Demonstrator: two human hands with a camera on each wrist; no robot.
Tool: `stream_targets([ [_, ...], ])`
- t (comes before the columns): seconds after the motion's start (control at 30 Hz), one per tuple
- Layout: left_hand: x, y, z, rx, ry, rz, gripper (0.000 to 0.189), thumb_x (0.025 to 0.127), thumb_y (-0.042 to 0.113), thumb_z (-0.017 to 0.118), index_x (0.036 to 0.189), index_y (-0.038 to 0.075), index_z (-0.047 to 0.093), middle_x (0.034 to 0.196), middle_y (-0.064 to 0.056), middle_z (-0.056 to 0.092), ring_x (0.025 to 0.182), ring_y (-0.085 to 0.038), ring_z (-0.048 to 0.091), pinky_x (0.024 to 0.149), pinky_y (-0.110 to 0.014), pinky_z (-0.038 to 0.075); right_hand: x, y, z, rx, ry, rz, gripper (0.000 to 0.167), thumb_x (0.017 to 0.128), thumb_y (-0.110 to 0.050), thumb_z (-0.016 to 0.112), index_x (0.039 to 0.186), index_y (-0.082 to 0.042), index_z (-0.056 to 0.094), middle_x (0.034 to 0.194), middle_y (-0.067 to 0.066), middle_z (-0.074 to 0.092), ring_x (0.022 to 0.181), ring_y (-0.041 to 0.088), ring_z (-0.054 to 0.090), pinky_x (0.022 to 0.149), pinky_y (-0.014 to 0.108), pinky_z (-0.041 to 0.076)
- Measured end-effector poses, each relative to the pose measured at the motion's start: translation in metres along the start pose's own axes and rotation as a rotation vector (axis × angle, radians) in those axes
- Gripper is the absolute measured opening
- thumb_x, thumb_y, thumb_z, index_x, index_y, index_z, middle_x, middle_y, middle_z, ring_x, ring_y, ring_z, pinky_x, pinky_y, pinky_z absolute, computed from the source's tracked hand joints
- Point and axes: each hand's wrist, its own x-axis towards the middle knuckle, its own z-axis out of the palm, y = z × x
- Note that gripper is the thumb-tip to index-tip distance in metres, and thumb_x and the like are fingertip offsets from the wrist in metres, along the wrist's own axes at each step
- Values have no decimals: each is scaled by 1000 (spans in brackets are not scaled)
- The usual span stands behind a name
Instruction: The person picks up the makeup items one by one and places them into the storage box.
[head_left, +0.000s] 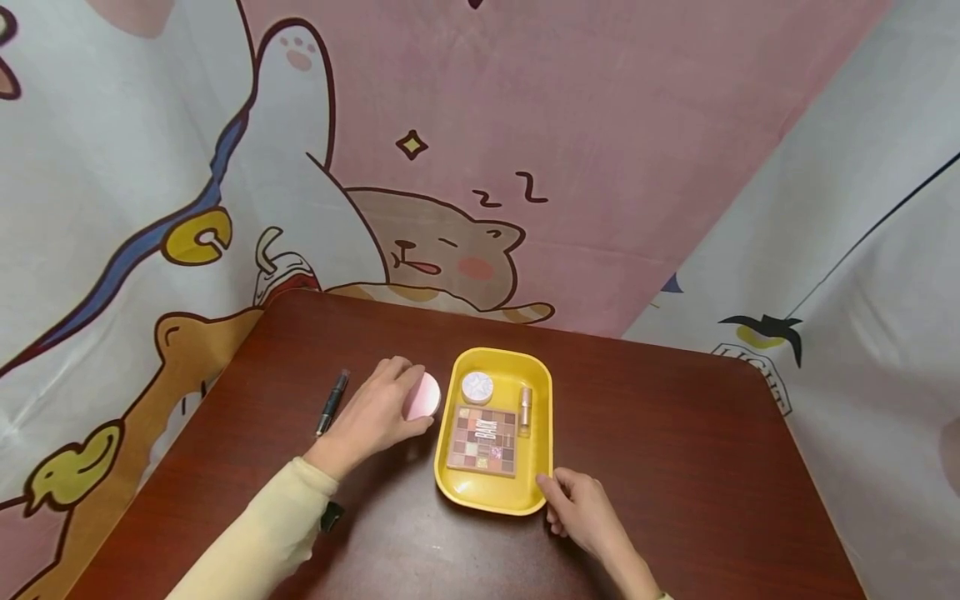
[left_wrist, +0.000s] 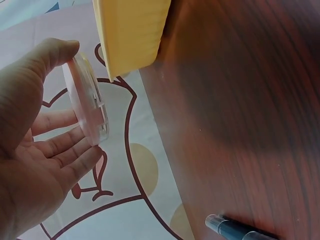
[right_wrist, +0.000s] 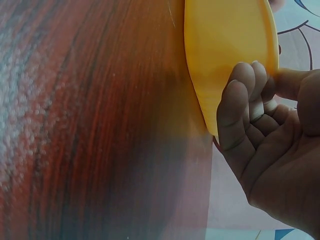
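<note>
My left hand (head_left: 378,412) holds a round pink compact (head_left: 424,397) between thumb and fingers, just left of the yellow tray (head_left: 491,507). In the left wrist view the compact (left_wrist: 86,102) is seen edge-on, with a clear rim, gripped above the table. My right hand (head_left: 588,508) pinches the tray's rim near its front right corner; its other fingers curl beside the outer wall in the right wrist view. Inside the tray lie an eyeshadow palette (head_left: 483,442), a small round white case (head_left: 477,387) and a lipstick-like tube (head_left: 525,408).
A dark pen-shaped stick (head_left: 332,402) lies on the brown table (head_left: 675,467), left of my left hand. Behind the table and along both sides hangs a printed cartoon cloth (head_left: 585,150). A small dark item (head_left: 331,517) shows under my left cuff.
</note>
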Motion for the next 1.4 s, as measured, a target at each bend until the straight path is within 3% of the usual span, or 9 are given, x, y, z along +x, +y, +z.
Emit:
stream_targets([
  [0.33,0,8,3,-11,-16,-21,71,75,33,91,133,2,64,121,-10,60,110,-24,53,87,-35,56,0,1,0,17,-15,8,37,104,-30,62,77,-6,56,60,1,56,51,16,57,46,26,49],
  [1.4,4,32,14,-67,-19,60,64,76,34,91,127,5,66,118,-8,59,107,-22,52,86,-34,55,-1,0,1,26,-8,5,39,105,-31,61,75,-6,56,60,1,56,51,15,56,45,26,48],
])
